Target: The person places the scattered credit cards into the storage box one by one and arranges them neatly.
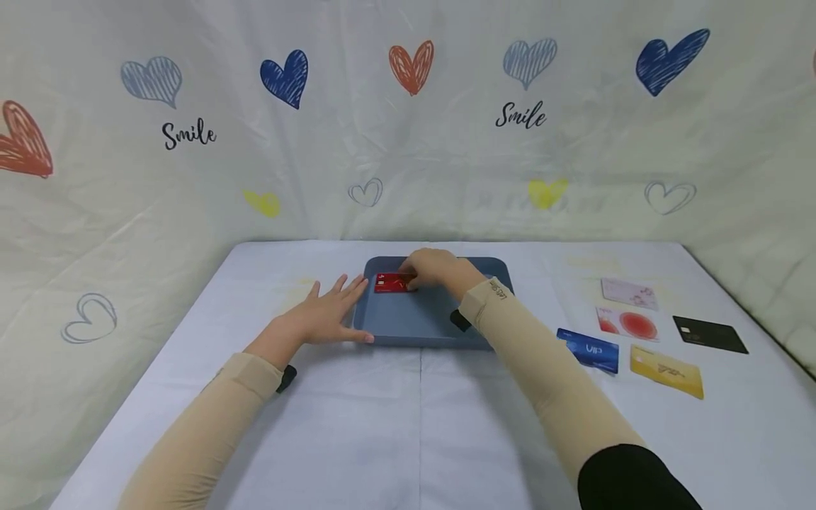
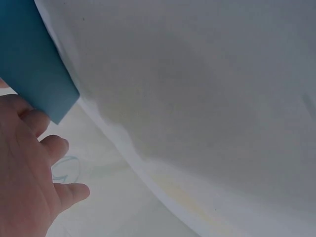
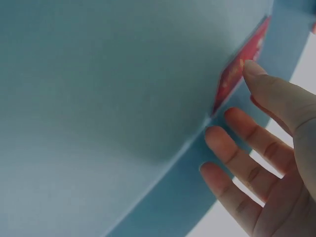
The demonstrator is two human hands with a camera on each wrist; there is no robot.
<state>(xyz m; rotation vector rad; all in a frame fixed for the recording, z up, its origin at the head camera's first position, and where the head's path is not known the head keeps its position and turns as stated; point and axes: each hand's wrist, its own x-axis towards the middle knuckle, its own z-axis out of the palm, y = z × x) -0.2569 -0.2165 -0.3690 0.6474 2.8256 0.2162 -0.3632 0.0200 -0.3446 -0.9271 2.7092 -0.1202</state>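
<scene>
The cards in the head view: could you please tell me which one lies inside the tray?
The red card by the right hand; the other visible cards lie outside the tray, on the white table.

White table (image 1: 357, 432): blue-gray tray (image 1: 414, 319) far middle; right, pink card (image 1: 629, 293), red-circle card (image 1: 612, 322), black card (image 1: 710, 334), blue VIP card (image 1: 583, 347), gold card (image 1: 666, 375)
</scene>
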